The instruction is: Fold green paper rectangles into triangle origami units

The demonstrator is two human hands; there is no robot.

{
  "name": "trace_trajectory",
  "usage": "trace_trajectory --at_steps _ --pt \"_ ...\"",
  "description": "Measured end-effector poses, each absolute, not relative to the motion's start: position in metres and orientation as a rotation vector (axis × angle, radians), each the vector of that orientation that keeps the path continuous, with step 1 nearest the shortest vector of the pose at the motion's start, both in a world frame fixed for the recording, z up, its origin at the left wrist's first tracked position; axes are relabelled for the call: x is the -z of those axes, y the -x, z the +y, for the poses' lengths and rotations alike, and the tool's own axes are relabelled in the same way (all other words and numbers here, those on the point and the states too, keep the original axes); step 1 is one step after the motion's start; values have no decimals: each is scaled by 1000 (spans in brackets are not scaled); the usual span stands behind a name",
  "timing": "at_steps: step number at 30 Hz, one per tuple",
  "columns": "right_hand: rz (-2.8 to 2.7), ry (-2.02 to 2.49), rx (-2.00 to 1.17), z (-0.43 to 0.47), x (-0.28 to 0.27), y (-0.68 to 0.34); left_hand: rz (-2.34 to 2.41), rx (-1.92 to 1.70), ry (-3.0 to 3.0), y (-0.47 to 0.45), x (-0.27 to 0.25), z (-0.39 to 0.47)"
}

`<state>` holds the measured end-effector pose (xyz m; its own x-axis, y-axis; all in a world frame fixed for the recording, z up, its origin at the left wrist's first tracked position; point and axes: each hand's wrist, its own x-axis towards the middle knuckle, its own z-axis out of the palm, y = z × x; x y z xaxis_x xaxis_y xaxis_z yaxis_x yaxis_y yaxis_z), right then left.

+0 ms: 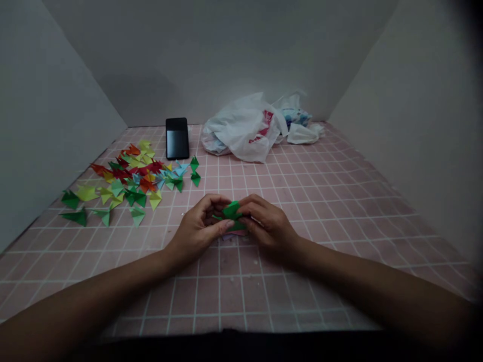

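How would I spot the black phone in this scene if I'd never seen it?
Start at the pink tiled surface and look to its far edge by the grey back wall. Left of the white plastic bags, just behind the scattered coloured paper pieces, lies the phone, the only flat, glossy black rectangle there.

I pinch green paper (232,212). At ten o'clock lie red, yellow, green, blue folded pieces (130,181). The surface (320,191) is pink-and-white grid.
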<state>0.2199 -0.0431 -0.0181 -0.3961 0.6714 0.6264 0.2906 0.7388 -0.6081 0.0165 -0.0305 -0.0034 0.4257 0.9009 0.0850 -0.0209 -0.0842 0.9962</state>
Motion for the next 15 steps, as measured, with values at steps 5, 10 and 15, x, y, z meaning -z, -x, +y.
trace_trajectory --at_steps 5,10,15 --pt "-1963 698 -596 -44 16 -220 829 -939 -1328 -19 2 -32" --pt "-1809 854 -901 -46 10 -220 820 -978 -1339 -20 7 -33" --pt "-1723 916 -1056 -47 9 -219 775 -995 -1388 -19 9 -32"
